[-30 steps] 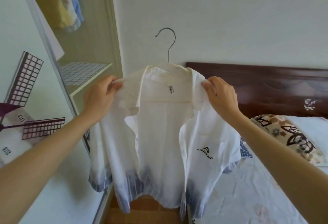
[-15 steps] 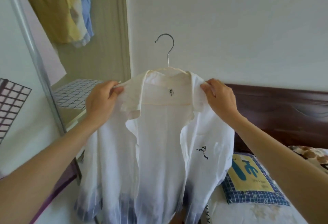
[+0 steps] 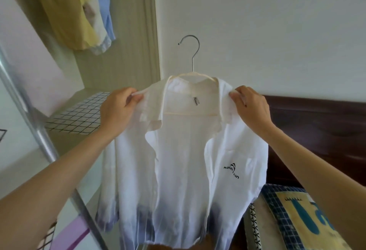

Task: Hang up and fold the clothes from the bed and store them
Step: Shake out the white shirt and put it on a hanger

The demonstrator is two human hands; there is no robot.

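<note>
Nearest: both forearms reach up and forward. Left hand (image 3: 116, 109) has its fingers curled, pinching the left shoulder of the white shirt (image 3: 178, 166); right hand (image 3: 250, 109) likewise curled, pinching the right shoulder by the collar. Neither hand has anything else in it.

Shirt: held up in the air between the hands, front open, hem shading to blue-grey, small black logo on the chest. It already sits on a pale hanger (image 3: 191, 76); the hanger's bar shows through the neck opening and the metal hook stands upright above the collar, free, caught on nothing.

Low right, behind the shirt: a blue-checked pillow (image 3: 297, 216) against the dark headboard (image 3: 316, 127).

Left and farther: metal frame of the wardrobe (image 3: 39, 136), a grid-patterned shelf (image 3: 79, 113) inside, and higher up the hung garments (image 3: 79, 12) in yellow, white and blue. The rail they hang from lies outside the frame.

Judgement: step in hand is hanging. Shirt is dressed on the hanger and being squared at the shoulders; storing not yet done.

Next move likely calls for one hand to shift to the hanger neck or hook, so the hook can be lifted over the rail beside the hung garments. Risk: open front lets a shoulder slip off when the grip changes
</note>
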